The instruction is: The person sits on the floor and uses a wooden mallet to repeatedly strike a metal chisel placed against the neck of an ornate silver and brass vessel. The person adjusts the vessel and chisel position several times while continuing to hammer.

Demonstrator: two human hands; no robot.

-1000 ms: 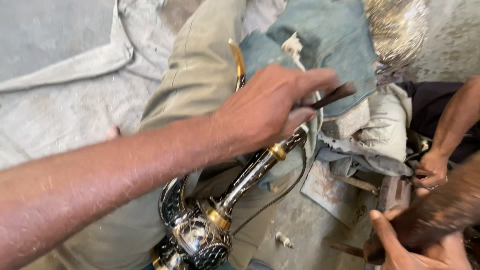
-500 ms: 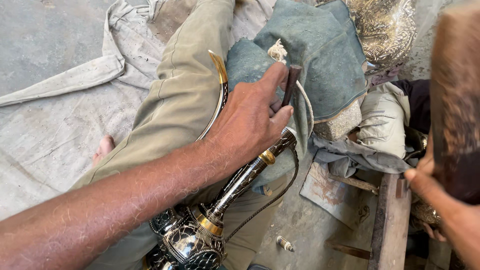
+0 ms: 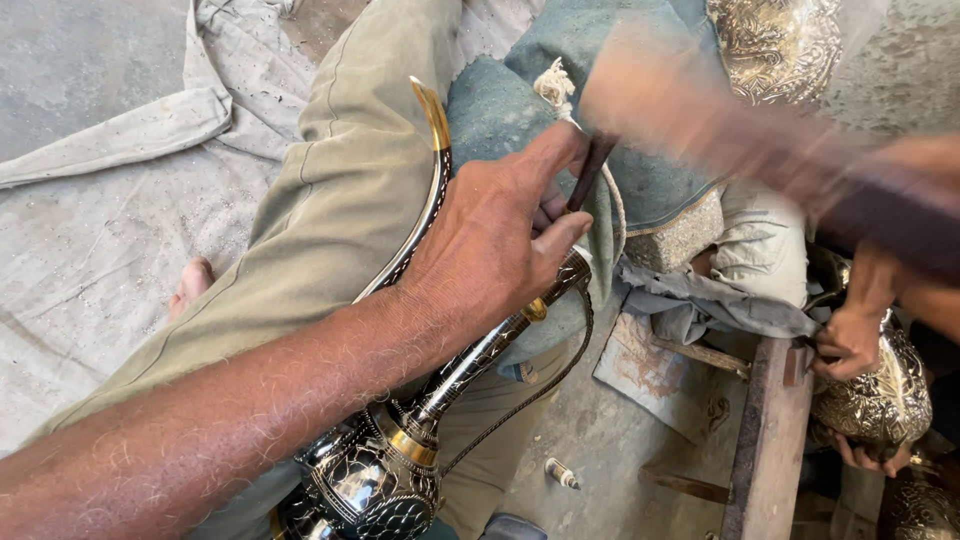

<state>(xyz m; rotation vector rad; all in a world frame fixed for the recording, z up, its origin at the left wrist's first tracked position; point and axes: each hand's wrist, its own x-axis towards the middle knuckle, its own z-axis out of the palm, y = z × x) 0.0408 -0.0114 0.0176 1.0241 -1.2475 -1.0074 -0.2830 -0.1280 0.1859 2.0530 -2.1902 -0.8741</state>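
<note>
A dark, thin chisel-like tool [image 3: 592, 170] stands nearly upright in the middle of the view, pinched between the thumb and curled fingers of the left hand [image 3: 490, 240], which is closed around its lower part. The tool's lower end meets the top of a black and gold metal ewer [image 3: 400, 450], a long-necked vessel with engraved patterns that lies tilted across the person's lap, its round belly near the bottom edge and its slim neck running up and to the right under the hand. A curved spout with a gold tip [image 3: 432, 120] arcs up along the khaki trouser leg [image 3: 330, 220], touching the cloth. Just beyond the hand, a blue-green padded cloth [image 3: 620, 60] lies bunched on the far side. From the upper right a blurred arm and the right hand [image 3: 900, 200] sweep across, gripping what looks like a dark handle; the blur hides how the fingers sit, so I cannot tell how tightly it is held. At the right edge another person's hands [image 3: 850, 345] hold a second engraved brass vessel [image 3: 885, 395]. Near them a wooden plank [image 3: 770, 440] lies on the concrete floor [image 3: 600, 440], and a grey canvas sheet [image 3: 100, 200] covers the ground to the left
</note>
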